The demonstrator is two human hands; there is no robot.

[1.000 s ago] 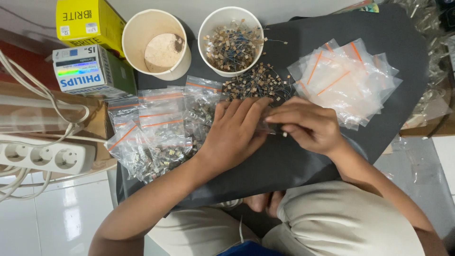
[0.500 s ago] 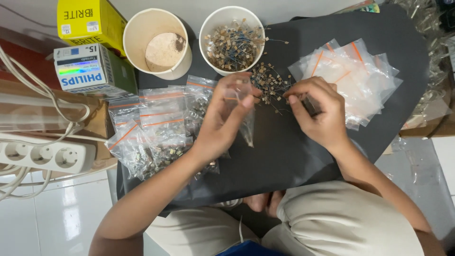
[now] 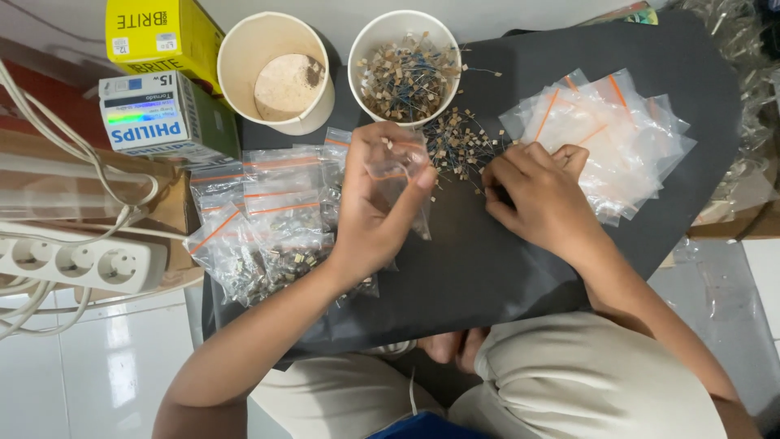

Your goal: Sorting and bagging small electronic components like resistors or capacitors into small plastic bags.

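A small clear plastic zip bag (image 3: 400,175) is held pinched in the left hand (image 3: 374,207) above the black mat's (image 3: 487,268) middle; the right hand (image 3: 540,199), curled, is gathering small brown resistors (image 3: 459,146) near the far edge. The bag's mouth must be held open for filling.

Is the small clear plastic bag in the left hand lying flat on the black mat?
No, the left hand holds the small clear plastic bag lifted above the black mat.

A yellow box (image 3: 162,34) stands at the top left corner. Just below it lies a white and green box (image 3: 166,118) with a rainbow stripe on its label. Filled small clear bags with orange strips (image 3: 260,219) lie in a pile left of centre. Empty bags of this kind (image 3: 617,130) lie at the right. The left hand (image 3: 375,203) holds one clear bag (image 3: 398,175).
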